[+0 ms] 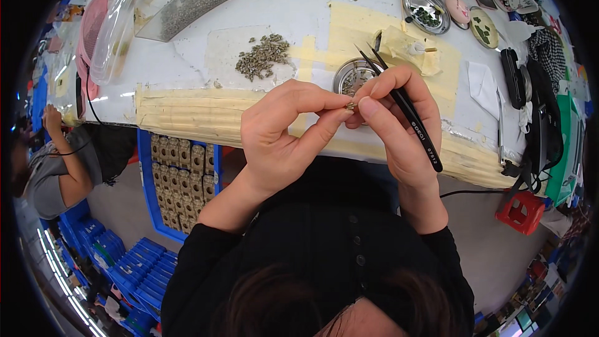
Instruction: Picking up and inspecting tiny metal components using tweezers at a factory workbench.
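Note:
Above the table's front edge, my left hand [284,122] pinches a small metallic piece [350,105] between thumb and forefinger. My right hand [409,118] meets it there, thumb and fingertips at the same piece. Black tweezers [419,130] lie across the right palm, tips pointing away over a round metal dish [337,77]. Inside that dish are small pieces, partly hidden by my fingers. Left of it, a loose pile of small greyish metal parts [262,57] rests on a clear sheet. The held piece is too small to make out in detail.
A long clear tray of grey bits [198,5] stands at the back left. Toward the back right are a round tin with green pieces [426,10] and a white bottle-like item [415,48]. Below left, a blue crate [147,171] holds parts; another person [72,168] sits nearby.

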Demonstrator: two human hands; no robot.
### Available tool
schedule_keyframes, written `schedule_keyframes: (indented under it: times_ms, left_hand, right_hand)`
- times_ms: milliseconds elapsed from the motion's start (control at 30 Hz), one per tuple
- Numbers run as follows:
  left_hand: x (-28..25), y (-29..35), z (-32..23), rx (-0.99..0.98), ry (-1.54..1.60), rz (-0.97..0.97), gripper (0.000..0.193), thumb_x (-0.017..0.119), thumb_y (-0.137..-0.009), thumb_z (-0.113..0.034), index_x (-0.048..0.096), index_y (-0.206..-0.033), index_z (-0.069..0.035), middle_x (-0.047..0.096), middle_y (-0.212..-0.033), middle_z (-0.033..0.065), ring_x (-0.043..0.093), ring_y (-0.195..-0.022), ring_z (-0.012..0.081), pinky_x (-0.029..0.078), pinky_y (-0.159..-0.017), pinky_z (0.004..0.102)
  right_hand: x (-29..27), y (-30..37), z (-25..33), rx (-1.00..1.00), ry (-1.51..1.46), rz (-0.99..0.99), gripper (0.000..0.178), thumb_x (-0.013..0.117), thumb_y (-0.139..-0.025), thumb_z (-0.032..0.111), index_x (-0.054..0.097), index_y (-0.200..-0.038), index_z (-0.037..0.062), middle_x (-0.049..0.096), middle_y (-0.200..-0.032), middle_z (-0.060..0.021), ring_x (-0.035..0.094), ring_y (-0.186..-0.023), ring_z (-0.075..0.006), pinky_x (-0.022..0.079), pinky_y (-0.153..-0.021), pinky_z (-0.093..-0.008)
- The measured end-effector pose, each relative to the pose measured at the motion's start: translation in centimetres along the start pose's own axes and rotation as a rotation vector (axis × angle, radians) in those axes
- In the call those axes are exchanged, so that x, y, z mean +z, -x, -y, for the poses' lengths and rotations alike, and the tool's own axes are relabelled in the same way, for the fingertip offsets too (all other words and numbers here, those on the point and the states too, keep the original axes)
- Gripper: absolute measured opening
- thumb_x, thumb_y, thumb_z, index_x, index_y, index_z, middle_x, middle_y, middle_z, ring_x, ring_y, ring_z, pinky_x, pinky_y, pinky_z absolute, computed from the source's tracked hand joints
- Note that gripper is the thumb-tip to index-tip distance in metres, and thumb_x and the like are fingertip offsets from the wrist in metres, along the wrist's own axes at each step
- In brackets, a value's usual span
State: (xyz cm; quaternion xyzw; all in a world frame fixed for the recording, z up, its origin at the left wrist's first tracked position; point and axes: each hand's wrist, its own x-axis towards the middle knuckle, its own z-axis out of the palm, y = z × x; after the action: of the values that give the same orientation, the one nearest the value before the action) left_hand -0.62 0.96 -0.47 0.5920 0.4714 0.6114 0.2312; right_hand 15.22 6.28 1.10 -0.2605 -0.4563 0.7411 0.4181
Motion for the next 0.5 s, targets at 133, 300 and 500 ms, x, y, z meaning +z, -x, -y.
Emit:
schedule_keyframes:
  times_ms: [133,300,500]
  left_hand:
    - [-0.04,-0.02,-0.12,0.031,-0.090,-0.001,0.017,0.074,-0.074,0.006,0.070,-0.090,0.000,0.068,-0.079,0.0094,0.064,-0.069,0.0174,0.050,-0.061,0.0264]
    - [-0.17,-0.04,-0.48,0.080,-0.185,0.032,0.017,0.072,-0.075,0.009,0.066,-0.090,0.005,0.067,-0.081,0.0114,0.062,-0.074,0.0190,0.047,-0.066,0.0276]
    - [-0.08,0.08,-0.39,0.104,-0.210,0.015,0.016,0.073,-0.075,0.009,0.067,-0.089,0.005,0.067,-0.080,0.0116,0.062,-0.073,0.0195,0.048,-0.065,0.0277]
  right_hand:
    - [-0.13,0.02,-0.05,-0.014,0.015,0.008,0.012,0.061,-0.090,0.000,0.052,-0.097,0.0003,0.062,-0.088,-0.0061,0.065,-0.081,-0.0113,0.054,-0.074,-0.0238]
    - [-0.08,0.13,-0.01,-0.015,0.023,-0.012,0.012,0.061,-0.090,-0.001,0.052,-0.097,0.0003,0.062,-0.088,-0.0063,0.065,-0.081,-0.0115,0.054,-0.075,-0.0240]
    - [-0.11,0.21,-0.16,-0.040,0.039,-0.007,0.011,0.061,-0.089,-0.001,0.052,-0.097,0.0002,0.062,-0.089,-0.0066,0.065,-0.082,-0.0117,0.054,-0.075,-0.0244]
